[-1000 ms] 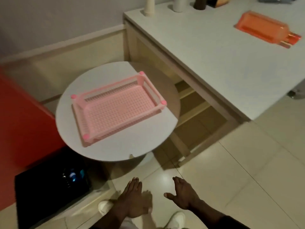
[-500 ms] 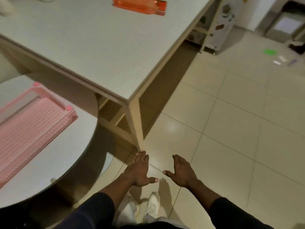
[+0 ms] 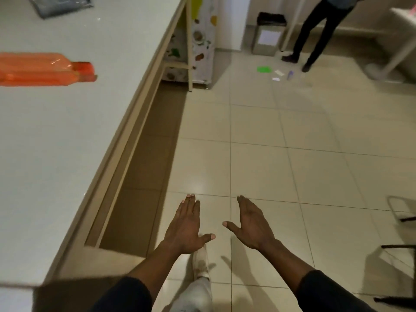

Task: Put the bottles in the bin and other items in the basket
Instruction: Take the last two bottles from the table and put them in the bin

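Note:
An orange plastic bottle (image 3: 42,69) lies on its side on the white table (image 3: 67,143) at the left, cap pointing right. Far across the tiled floor lie a green flat item (image 3: 263,69), two small white scraps (image 3: 279,73) and a small purple item (image 3: 290,74). A grey bin (image 3: 267,34) with a black liner stands against the far wall. My left hand (image 3: 186,228) and my right hand (image 3: 252,224) hover flat over the floor in front of me, fingers spread, holding nothing. The pink basket is out of view.
A grey folded item (image 3: 60,5) lies at the table's far end. A patterned white cabinet (image 3: 198,41) stands beyond the table. A person's legs (image 3: 315,34) are near the bin. Dark chair legs (image 3: 400,221) sit at the right edge.
My view has swung right, away from the round table and pink basket, toward the open floor and far bin. Both hands stay open and low in front of me.

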